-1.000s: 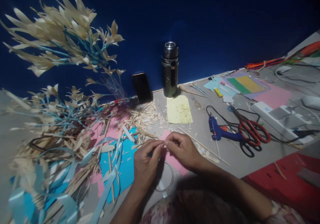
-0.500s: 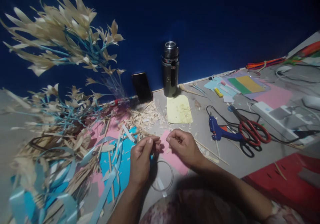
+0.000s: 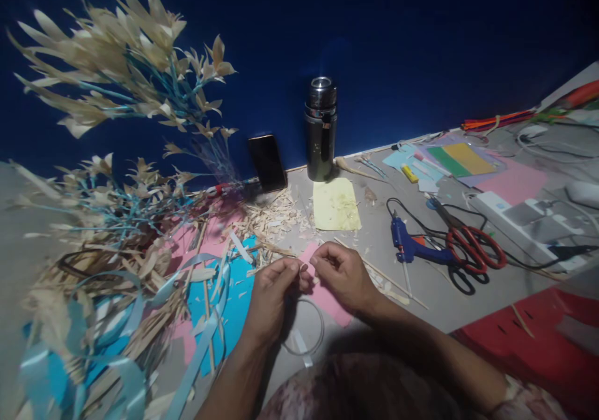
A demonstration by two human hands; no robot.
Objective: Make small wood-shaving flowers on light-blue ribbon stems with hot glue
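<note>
My left hand [image 3: 274,292] and my right hand [image 3: 344,278] are close together over a pink paper strip [image 3: 334,307]. Thumb and fingers of my left hand pinch a tiny pale piece [image 3: 304,268], perhaps a bit of dried husk. My right hand is also closed in a pinch, its fingertips a short way from the left ones. Something pale and small shows under the right fingertips, too small to name. Below the hands lies a thin round ring [image 3: 322,329], with a whitish strip [image 3: 302,348] across its inside.
Dried-husk flowers [image 3: 154,27] with blue stems, blue ribbon [image 3: 206,339] and husk scraps [image 3: 281,214] crowd the left. A steel flask [image 3: 321,133] and phone [image 3: 267,163] stand by the wall. Rightward lie a blue glue gun [image 3: 412,245], red-handled scissors [image 3: 472,245] and a power strip [image 3: 510,226].
My left hand's fingertips have shifted slightly right, toward my right hand, and the pale piece in them shows more clearly. My right hand has hardly moved.
</note>
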